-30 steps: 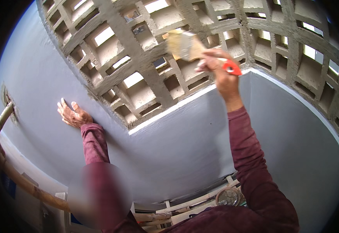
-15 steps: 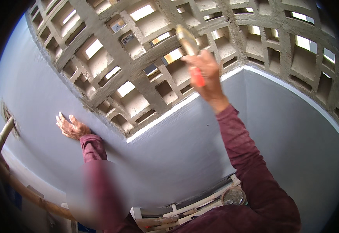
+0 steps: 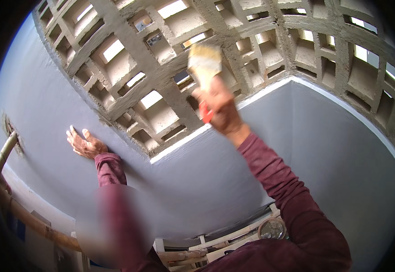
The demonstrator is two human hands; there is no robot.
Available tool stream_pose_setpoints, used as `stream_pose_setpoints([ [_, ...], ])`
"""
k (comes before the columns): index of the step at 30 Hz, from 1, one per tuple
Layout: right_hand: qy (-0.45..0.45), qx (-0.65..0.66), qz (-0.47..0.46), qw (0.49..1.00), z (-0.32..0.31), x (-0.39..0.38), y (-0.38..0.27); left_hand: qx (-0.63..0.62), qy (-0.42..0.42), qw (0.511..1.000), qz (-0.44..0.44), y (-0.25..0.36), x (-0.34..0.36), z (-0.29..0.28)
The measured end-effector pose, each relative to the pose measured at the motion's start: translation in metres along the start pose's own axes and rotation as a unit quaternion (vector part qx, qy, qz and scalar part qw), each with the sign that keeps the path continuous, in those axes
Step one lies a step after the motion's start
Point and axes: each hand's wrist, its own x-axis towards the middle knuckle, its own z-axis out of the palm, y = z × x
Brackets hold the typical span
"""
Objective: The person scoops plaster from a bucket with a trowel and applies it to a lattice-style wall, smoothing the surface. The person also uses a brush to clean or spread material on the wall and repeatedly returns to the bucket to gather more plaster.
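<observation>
A wide paintbrush (image 3: 205, 62) with pale bristles and a red handle end is gripped in my right hand (image 3: 220, 106). Hand and brush are smeared by motion in front of the concrete lattice (image 3: 168, 68), a grid of square and oblong openings. Whether the bristles touch the lattice I cannot tell. On the smooth grey wall (image 3: 184, 190), left of the lattice's lower corner, my left hand (image 3: 86, 143) lies flat with its fingers spread, holding nothing. A white strip (image 3: 256, 99) runs along the border between lattice and wall.
Bamboo poles (image 3: 43, 229) cross the lower left, and one pole (image 3: 8, 147) enters a rough hole in the wall. At the bottom, a round container (image 3: 272, 228) stands by several pale poles (image 3: 224, 240). The lattice and wall turn a corner at the right.
My right hand has swung left and down with the paintbrush, whose broad side now shows. My left hand keeps its place on the wall. The view has shifted slightly.
</observation>
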Motion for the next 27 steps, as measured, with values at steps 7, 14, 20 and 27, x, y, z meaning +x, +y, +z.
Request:
stream_pose_setpoints([
  [7, -0.100, 0.055, 0.007, 0.993, -0.018, -0.019, -0.051, -0.006, 0.004, 1.000, 0.006, -0.011, 0.002, -0.010],
  [14, -0.230, -0.025, -0.043, 0.972, -0.031, -0.015, -0.012, -0.023, -0.007, 1.000, -0.007, -0.005, 0.002, -0.008],
  [20, -0.189, -0.055, -0.062, 0.978, -0.053, 0.018, -0.015, -0.027, -0.016, 0.999, -0.041, 0.001, -0.002, -0.008],
  [27, -0.255, -0.033, -0.084, 0.963, -0.049, -0.008, -0.021, -0.013, -0.016, 0.999, -0.035, -0.007, 0.001, -0.013],
])
